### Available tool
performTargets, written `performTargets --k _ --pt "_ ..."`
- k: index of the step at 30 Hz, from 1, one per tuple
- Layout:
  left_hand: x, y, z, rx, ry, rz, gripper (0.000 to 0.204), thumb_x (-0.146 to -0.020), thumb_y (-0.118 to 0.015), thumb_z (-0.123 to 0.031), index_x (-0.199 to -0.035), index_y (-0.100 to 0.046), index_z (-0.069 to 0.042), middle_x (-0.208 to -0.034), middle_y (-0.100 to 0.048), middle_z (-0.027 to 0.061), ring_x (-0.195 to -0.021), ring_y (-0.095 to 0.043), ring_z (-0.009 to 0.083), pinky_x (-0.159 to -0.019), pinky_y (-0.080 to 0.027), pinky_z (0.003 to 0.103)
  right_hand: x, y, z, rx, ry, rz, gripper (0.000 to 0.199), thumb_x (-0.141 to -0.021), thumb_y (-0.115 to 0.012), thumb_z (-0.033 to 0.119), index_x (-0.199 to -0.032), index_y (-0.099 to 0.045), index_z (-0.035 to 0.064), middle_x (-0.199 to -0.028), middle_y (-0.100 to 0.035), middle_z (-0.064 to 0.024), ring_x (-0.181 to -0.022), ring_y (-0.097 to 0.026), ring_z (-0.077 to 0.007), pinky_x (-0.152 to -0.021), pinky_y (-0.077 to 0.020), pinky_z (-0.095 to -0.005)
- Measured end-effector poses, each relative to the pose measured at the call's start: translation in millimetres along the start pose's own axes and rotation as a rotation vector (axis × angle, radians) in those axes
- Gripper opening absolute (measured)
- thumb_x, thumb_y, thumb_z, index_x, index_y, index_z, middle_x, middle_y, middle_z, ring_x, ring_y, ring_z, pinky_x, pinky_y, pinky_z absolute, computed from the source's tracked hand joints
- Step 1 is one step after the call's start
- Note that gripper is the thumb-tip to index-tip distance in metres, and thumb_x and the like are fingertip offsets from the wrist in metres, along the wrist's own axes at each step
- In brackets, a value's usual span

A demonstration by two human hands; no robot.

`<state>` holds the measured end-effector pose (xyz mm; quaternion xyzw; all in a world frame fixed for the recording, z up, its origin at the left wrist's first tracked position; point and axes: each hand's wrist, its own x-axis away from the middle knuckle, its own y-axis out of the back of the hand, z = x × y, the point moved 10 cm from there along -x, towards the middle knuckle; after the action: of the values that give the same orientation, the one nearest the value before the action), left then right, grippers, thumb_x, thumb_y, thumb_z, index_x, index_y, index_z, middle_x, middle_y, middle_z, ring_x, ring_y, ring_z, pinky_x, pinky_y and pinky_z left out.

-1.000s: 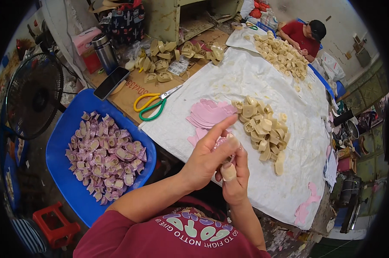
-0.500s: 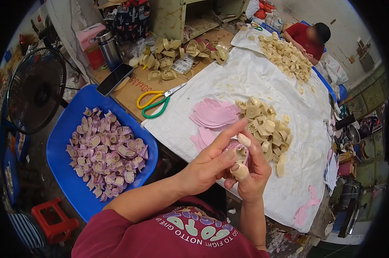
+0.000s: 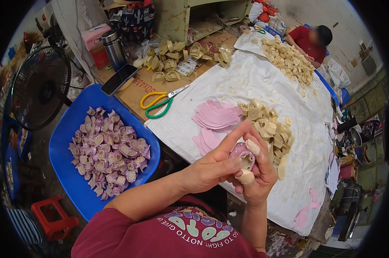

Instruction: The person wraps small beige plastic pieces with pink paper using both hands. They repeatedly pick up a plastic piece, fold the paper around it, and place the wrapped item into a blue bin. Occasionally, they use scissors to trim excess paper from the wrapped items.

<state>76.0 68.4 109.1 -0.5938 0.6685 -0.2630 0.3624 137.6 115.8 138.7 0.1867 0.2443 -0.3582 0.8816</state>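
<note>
Both my hands are closed around one small shoe heel, a beige hollow piece wrapped in glittery pink material, held above the table edge. My left hand presses its thumb onto the heel's rim, with its index finger stretched out along the far side. My right hand cups the piece from the right; beige covers sit on its thumb and a fingertip. Just beyond my fingers lie a heap of bare beige heels and a stack of cut pink pieces.
At left stands a blue tub of pink-wrapped heels. Yellow-and-green scissors and a phone lie behind it, near a steel flask. White sheeting covers the table. A co-worker sits at the far right by another heap.
The heel has turned in my fingers and shows more of its glittery pink side. My left thumb has shifted slightly along it. The whole view has moved a little.
</note>
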Motion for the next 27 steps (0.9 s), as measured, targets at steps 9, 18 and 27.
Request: performTargets --k 9,18,27 --pt "-3.6 -3.1 -21.1 -0.869 -0.214 0.096 0.095 -0.083 -0.070 -0.005 -0.153 -0.005 -0.007 -0.123 -0.053 0.0096 -0.109 -0.054 0.0207 -0.093 -0.043 0.034 27.3 -5.7 -43.6 -0.487 -0.315 -0.166 0.057 -0.092 -0.061 0.037 -0.132 -0.051 -0.0026 -0.134 -0.052 -0.0188 -0.115 -0.057 -0.0243 -0.098 -0.0447 -0.0370" --pt "5.9 -10.1 -13.8 -1.689 -0.372 0.193 0.080 -0.071 -0.067 0.001 -0.144 -0.036 -0.004 -0.105 -0.058 0.0123 -0.087 -0.055 0.0290 -0.079 -0.046 0.037 55.3 10.7 -71.1 -0.397 -0.659 -0.206 0.030 -0.092 -0.064 0.023 -0.110 -0.062 -0.0013 -0.094 -0.067 -0.0070 -0.078 -0.067 -0.0140 -0.064 -0.0574 -0.0281" --pt "21.3 -6.7 0.5 -1.750 -0.463 0.257 0.066 -0.071 -0.066 -0.002 -0.134 -0.046 -0.005 -0.094 -0.054 0.0096 -0.085 -0.054 0.0275 -0.076 -0.045 0.037 65.9 11.7 -67.5 -0.140 -0.571 -0.175 0.025 -0.093 -0.060 0.018 -0.103 -0.064 -0.0042 -0.093 -0.067 -0.0065 -0.080 -0.065 -0.0131 -0.072 -0.0551 -0.0293"
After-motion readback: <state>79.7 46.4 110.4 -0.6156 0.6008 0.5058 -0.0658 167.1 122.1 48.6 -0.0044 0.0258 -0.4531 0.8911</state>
